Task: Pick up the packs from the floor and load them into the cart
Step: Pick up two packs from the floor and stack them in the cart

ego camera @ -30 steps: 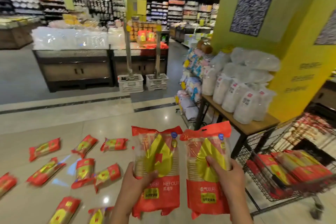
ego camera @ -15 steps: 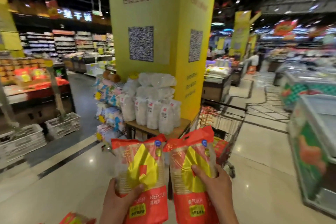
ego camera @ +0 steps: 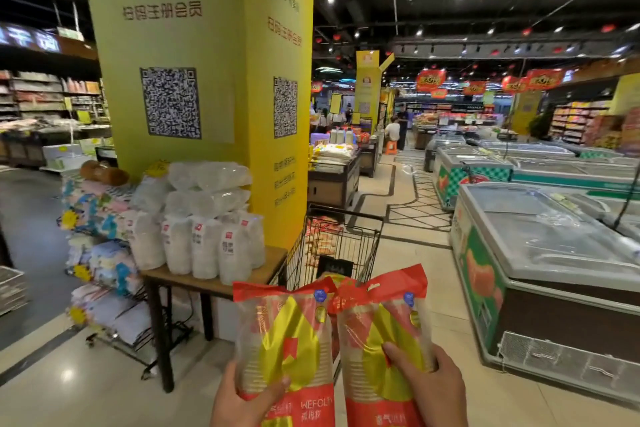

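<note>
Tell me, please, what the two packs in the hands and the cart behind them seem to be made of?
Left pack and right pack: thin glossy plastic film, clear in places with red and gold print; it creases and glints, and stacked cups, probably paper, show through. Cart: dark wire mesh, likely coated metal, judging by its thin rigid bars.

So 2 packs are up front, side by side and upright, edges touching near the top: the left pack [ego camera: 284, 347] in the left hand [ego camera: 242, 399], the right pack [ego camera: 384, 343] in the right hand [ego camera: 433, 388]. Right behind them sits the cart [ego camera: 341, 246], with more packs in its basket. Left of the cart is a small table [ego camera: 214, 279] with bagged cup stacks [ego camera: 207, 236] on top, and a wire rack [ego camera: 104, 253] further left. The pillar [ego camera: 207, 80] stands behind the table. Chest freezers [ego camera: 540, 253] run along the right side, well apart from the cart.
</note>
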The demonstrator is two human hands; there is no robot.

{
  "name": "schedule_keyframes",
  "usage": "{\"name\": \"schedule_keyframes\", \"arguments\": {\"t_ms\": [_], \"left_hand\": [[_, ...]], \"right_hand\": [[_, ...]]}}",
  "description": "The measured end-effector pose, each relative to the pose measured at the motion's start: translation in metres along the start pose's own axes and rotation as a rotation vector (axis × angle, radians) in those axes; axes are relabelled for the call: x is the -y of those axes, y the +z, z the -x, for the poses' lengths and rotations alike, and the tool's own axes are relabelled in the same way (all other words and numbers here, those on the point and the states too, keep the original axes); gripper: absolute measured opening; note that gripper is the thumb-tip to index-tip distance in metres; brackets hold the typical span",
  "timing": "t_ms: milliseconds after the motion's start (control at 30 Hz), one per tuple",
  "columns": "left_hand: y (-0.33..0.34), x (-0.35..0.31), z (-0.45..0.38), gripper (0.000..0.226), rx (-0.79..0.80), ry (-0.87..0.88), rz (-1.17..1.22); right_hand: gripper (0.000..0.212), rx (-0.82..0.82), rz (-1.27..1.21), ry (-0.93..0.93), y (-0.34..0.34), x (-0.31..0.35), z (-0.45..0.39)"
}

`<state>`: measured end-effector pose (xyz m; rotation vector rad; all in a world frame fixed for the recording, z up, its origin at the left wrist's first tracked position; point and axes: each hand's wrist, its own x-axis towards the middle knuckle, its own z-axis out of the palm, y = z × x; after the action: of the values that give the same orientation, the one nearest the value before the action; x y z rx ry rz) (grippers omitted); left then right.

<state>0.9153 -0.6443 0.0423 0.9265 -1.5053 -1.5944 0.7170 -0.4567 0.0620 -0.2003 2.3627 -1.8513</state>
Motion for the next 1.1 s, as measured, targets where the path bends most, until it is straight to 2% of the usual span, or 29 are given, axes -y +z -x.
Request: {"name": "schedule_keyframes", "arguments": {"t_ms": [100, 300, 433, 567, 633, 700, 767, 833, 933, 1033, 1100], "left_hand": [[0.044, 0.006, -0.012, 0.094, 0.042, -0.031, 0.014], [0.130, 0.020, -0.037, 0.076, 0.029, -0.102, -0.051], [0.176, 0.027, -0.056, 0.076, 0.055, -0.127, -0.069], [0.218, 0.011, -0.072, 0.039, 0.071, -0.108, -0.084], [0.233, 0.015, -0.090, 0.047, 0.065, -0.100, -0.100], [0.242, 0.028, -0.115, 0.081, 0.073, -0.098, -0.075], [0.254, 0.034, -0.142, 0.096, 0.074, -0.091, -0.054], [0.274, 0.028, -0.168, 0.100, 0.072, -0.077, -0.081], [0.300, 0.030, -0.215, 0.087, 0.080, -0.064, -0.097], [0.325, 0.036, -0.263, 0.101, 0.104, -0.071, -0.080], [0.338, 0.037, -0.289, 0.098, 0.111, -0.083, -0.046]], "right_hand": [[0.086, -0.028, -0.021, -0.004, -0.021, -0.004, -0.036], [0.086, 0.000, -0.030, -0.012, -0.059, -0.015, -0.121], [0.068, 0.014, -0.031, -0.016, -0.075, -0.022, -0.175], [0.065, 0.050, -0.019, 0.008, -0.072, -0.030, -0.227], [0.066, 0.043, -0.025, 0.006, -0.065, -0.032, -0.252], [0.067, 0.052, -0.030, 0.001, -0.055, -0.033, -0.279], [0.063, 0.072, -0.036, 0.009, -0.044, -0.030, -0.306], [0.058, 0.080, -0.058, 0.004, -0.033, -0.025, -0.333], [0.056, 0.082, -0.068, -0.001, -0.017, -0.018, -0.377], [0.064, 0.082, -0.059, -0.001, -0.002, -0.009, -0.418], [0.064, 0.084, -0.050, -0.015, 0.010, -0.005, -0.446]]}}
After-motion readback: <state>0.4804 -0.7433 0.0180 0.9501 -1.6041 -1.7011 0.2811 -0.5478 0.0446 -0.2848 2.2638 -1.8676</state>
